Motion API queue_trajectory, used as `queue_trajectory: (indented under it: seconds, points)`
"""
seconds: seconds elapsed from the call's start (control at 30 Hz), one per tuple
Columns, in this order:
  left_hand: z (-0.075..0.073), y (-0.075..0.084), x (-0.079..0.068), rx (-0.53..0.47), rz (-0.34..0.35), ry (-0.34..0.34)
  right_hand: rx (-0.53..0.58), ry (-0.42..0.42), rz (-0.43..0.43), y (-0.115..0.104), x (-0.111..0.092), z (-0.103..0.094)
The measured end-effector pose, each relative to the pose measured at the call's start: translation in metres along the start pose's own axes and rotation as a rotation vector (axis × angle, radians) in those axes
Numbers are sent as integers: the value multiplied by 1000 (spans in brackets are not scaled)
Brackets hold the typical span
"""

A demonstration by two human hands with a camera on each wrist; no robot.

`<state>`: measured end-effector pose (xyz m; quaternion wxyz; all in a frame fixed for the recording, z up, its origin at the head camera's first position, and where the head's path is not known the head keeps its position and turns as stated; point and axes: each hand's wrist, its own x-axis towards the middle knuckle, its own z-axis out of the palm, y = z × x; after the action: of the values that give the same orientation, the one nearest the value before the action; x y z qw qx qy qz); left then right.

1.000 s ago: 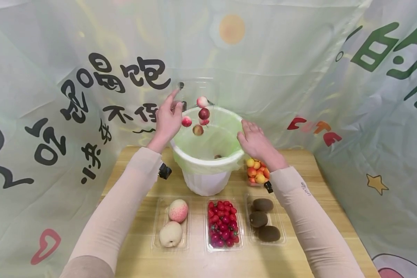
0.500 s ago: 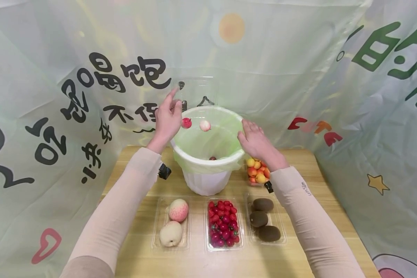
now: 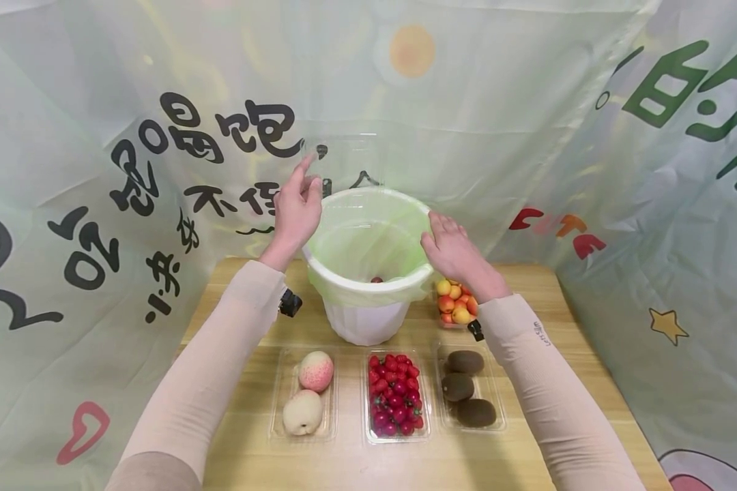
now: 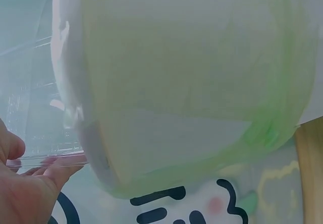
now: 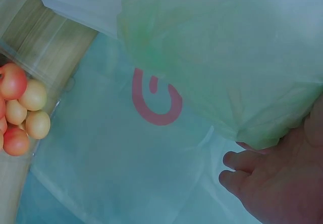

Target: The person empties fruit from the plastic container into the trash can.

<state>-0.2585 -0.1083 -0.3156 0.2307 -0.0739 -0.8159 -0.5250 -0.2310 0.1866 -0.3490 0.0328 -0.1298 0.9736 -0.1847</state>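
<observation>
The left hand (image 3: 297, 211) pinches a clear plastic tray (image 4: 35, 123) rightward of its fingers, over the white bin (image 3: 366, 324); the right hand (image 3: 457, 256) curls its fingers over the bin's green liner (image 3: 381, 249), which could slip inward if they slacken.

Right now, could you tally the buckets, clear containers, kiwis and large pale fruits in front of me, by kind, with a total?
Bucket: 1
Clear containers on the table: 4
Clear container in the left hand's grip: 1
Kiwis: 3
Large pale fruits: 2
Total: 11
</observation>
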Motion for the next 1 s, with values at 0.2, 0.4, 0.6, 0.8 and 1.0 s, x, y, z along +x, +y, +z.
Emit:
queue_trajectory:
  seconds: [0.2,0.4,0.6,0.8,1.0]
  points:
    - [-3,-1,1,13,-32,-25,1,1,0,0,0,0]
    - [-8,-1,3,27,-61,-51,3,1,-1,0,0,0]
    - [-17,-2,6,69,-92,-52,3,-3,-1,-1,-1,0]
    - [-32,-3,8,61,-163,-25,10,-6,3,-1,0,0]
    - [-51,-5,11,-5,-252,-32,10,-7,2,-1,0,-1]
